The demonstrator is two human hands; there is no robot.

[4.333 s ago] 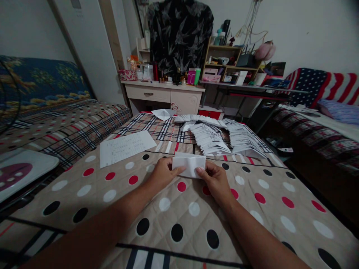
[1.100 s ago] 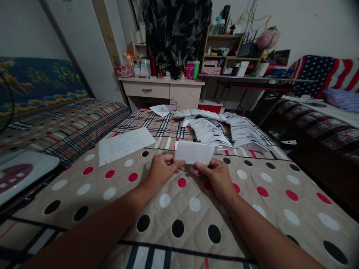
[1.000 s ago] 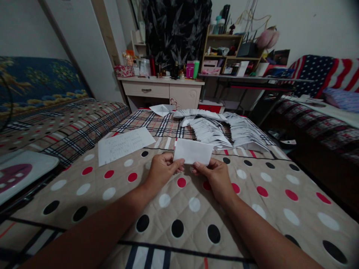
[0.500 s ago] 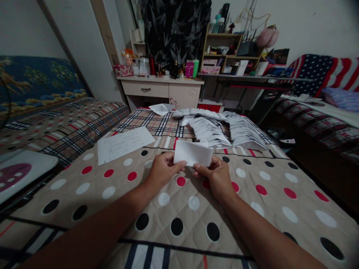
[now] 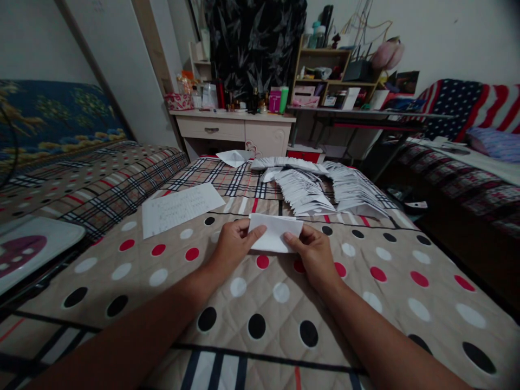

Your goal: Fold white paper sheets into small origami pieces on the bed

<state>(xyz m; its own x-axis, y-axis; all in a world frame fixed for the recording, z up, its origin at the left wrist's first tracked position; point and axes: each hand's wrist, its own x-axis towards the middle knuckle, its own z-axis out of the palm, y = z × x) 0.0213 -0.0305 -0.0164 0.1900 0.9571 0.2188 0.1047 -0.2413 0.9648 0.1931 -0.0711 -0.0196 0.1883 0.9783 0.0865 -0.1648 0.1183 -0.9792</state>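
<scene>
A small folded sheet of white paper (image 5: pixel 274 234) is held up just above the bedspread, between my two hands. My left hand (image 5: pixel 236 241) pinches its left end, thumb lying across the near face. On the right end, my right hand (image 5: pixel 316 250) grips the same way, its thumb pressed on the paper. The other fingers are partly hidden behind the sheet. Along the top edge two layers show slightly apart.
Beyond my hands lie rows of folded white papers (image 5: pixel 305 192) and a loose folded piece (image 5: pixel 234 157). A sheet with writing (image 5: pixel 181 209) rests on the left of the dotted bedspread (image 5: pixel 260 295). A cluttered dresser (image 5: pixel 231 129) stands at the back.
The folded paper has come down a little toward me and tilted, its top layers now nearly even. Both thumbs have shifted upward on its face.
</scene>
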